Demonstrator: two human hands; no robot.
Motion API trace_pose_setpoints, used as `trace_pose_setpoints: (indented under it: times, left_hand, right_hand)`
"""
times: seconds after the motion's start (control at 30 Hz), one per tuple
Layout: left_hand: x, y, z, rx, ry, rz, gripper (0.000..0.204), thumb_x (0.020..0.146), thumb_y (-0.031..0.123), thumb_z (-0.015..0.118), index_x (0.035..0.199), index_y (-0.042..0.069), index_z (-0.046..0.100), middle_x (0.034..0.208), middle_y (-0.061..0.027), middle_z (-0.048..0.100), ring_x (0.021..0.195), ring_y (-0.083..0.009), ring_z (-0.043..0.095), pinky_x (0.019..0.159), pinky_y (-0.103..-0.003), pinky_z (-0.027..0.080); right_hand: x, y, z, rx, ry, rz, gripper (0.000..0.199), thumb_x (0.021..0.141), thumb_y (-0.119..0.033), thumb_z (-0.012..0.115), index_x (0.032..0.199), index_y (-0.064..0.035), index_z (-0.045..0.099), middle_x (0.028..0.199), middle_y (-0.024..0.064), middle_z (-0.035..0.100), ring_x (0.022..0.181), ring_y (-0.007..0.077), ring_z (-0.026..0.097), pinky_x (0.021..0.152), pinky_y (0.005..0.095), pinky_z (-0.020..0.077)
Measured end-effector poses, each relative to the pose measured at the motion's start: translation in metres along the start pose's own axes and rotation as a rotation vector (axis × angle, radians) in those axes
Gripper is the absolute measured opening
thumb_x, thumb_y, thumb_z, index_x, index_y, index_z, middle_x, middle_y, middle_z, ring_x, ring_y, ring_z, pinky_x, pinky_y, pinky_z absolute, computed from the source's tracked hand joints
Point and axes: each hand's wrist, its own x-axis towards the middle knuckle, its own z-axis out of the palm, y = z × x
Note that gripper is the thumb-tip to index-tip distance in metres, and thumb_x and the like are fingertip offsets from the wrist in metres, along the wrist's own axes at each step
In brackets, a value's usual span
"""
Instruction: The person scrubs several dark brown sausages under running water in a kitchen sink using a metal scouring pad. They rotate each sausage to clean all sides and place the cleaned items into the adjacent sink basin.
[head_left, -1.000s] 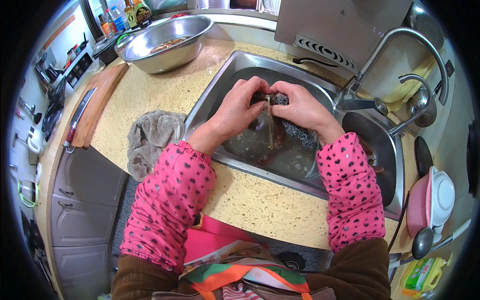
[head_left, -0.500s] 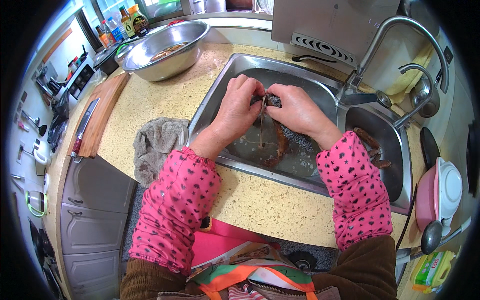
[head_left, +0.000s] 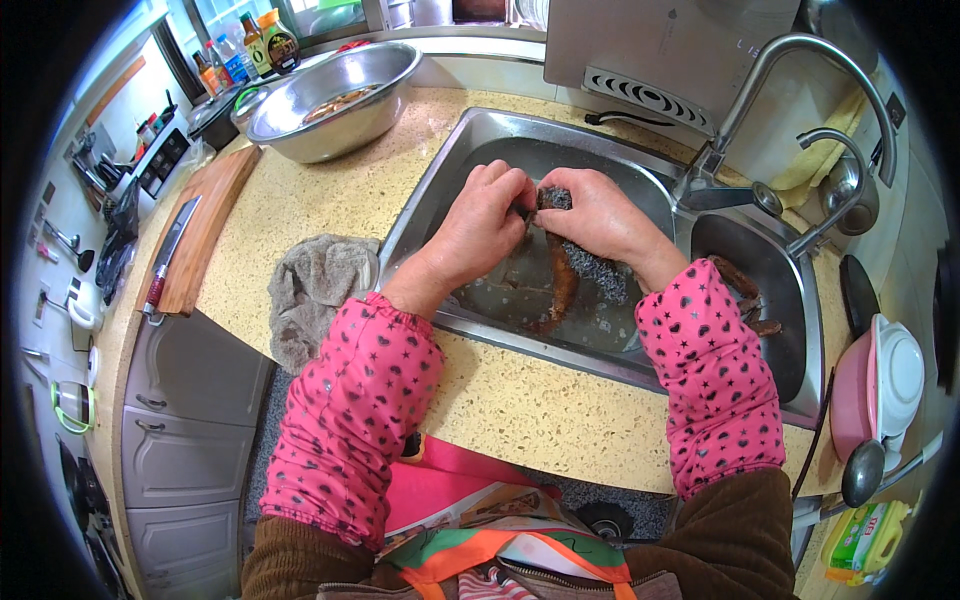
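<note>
Over the large sink basin (head_left: 410,215) my two hands meet, fingertips close together. My right hand (head_left: 597,218) is closed on a long brown tapered root (head_left: 565,278) and on a grey steel wool scrubber (head_left: 600,272). The root hangs down toward the cloudy water, its thin end lowest. Part of the scrubber shows above my fingers and part below my palm. My left hand (head_left: 482,215) is pinched beside the root's upper end; what its fingertips hold, if anything, is hidden.
Several brown roots (head_left: 735,280) lie in the smaller right basin. A tap (head_left: 770,60) arches above. A grey cloth (head_left: 315,290) lies left of the sink. Beyond are a big metal bowl (head_left: 340,130), a cutting board (head_left: 215,220) and a knife (head_left: 170,250).
The pale thin strand that hung from between my hands no longer hangs there. My hands have shifted slightly apart, and more of the root and the scrubber shows.
</note>
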Motion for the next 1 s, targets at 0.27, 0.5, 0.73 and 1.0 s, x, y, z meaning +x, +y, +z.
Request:
trace_pose_setpoints:
  times: [0.27, 0.5, 0.73, 1.0]
  left_hand:
    - [-0.002, 0.000, 0.002, -0.210, 0.084, -0.193, 0.010, 0.081, 0.004, 0.060, 0.091, 0.003, 0.059, 0.084, -0.0130, 0.060, 0.082, -0.0288, 0.060, 0.073, -0.037, 0.049]
    - [-0.001, 0.004, 0.003, -0.209, 0.116, -0.153, 0.012, 0.083, 0.003, 0.064, 0.095, 0.002, 0.060, 0.085, -0.0129, 0.062, 0.078, -0.0262, 0.064, 0.069, -0.034, 0.051]
    - [-0.001, 0.003, 0.001, -0.087, 0.059, -0.096, 0.013, 0.082, 0.005, 0.066, 0.091, 0.002, 0.058, 0.086, -0.0119, 0.059, 0.079, -0.0275, 0.060, 0.069, -0.035, 0.050]
    - [0.001, 0.007, -0.002, 0.001, 0.047, 0.019, 0.013, 0.075, 0.005, 0.065, 0.083, 0.003, 0.055, 0.080, -0.0131, 0.056, 0.080, -0.0334, 0.058, 0.069, -0.040, 0.048]
  right_hand:
    - [0.005, 0.006, -0.013, 0.208, -0.018, 0.155, 0.029, 0.078, -0.016, 0.070, 0.102, 0.0004, 0.064, 0.089, 0.0075, 0.066, 0.085, 0.0125, 0.058, 0.079, 0.0291, 0.0480]
    - [0.002, -0.001, -0.007, 0.158, -0.055, 0.098, 0.034, 0.078, -0.017, 0.072, 0.105, 0.0011, 0.064, 0.094, 0.0128, 0.066, 0.089, 0.0183, 0.061, 0.083, 0.0314, 0.0477]
    - [0.003, 0.000, -0.004, 0.145, -0.055, 0.085, 0.042, 0.073, -0.022, 0.075, 0.106, 0.0015, 0.065, 0.101, 0.0230, 0.066, 0.098, 0.0338, 0.064, 0.088, 0.0384, 0.0484]
    - [0.003, -0.001, -0.009, 0.364, -0.181, 0.175, 0.031, 0.078, -0.014, 0.073, 0.105, -0.0016, 0.064, 0.093, 0.0077, 0.065, 0.090, 0.0143, 0.059, 0.082, 0.0291, 0.0473]
